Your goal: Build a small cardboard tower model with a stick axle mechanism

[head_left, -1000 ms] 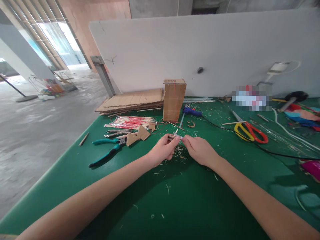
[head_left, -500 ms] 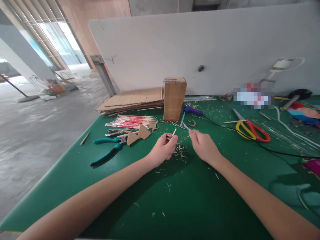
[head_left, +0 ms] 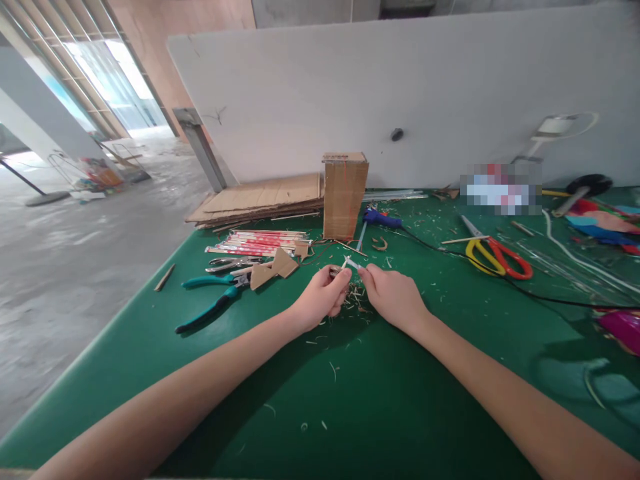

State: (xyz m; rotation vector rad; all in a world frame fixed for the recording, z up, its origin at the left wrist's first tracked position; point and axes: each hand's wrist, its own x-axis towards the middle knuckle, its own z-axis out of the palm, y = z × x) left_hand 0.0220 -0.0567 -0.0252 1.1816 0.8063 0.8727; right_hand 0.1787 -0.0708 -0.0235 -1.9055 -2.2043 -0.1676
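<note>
Both hands are working close together over the middle of the green counter [head_left: 380, 400]. The left hand [head_left: 320, 297] is curled shut around a small stick [head_left: 345, 262], with one pale end poking up past the fingers, probably gripped that way so it stays steady. The right hand [head_left: 393, 293] is pinched narrow on a thin blade [head_left: 353, 265], tip angled in toward the stick, so the two meet right between the thumbs. Can't tell exactly what kind of blade it is, too small.

Right under the hands there's a little heap of shavings [head_left: 357, 303], which fits with holding the stick low over the counter.

Around it: teal pliers [head_left: 213, 297] and cardboard scraps [head_left: 274, 268] off to the left, a bundle of red-and-white sticks [head_left: 260, 241] behind those, and a tall cardboard box [head_left: 344, 195] standing upright just behind the hands. A blue glue gun [head_left: 381, 218] lies beside the box with its cord trailing right, and yellow-and-red scissors [head_left: 495, 257] sit well apart on the right.
</note>
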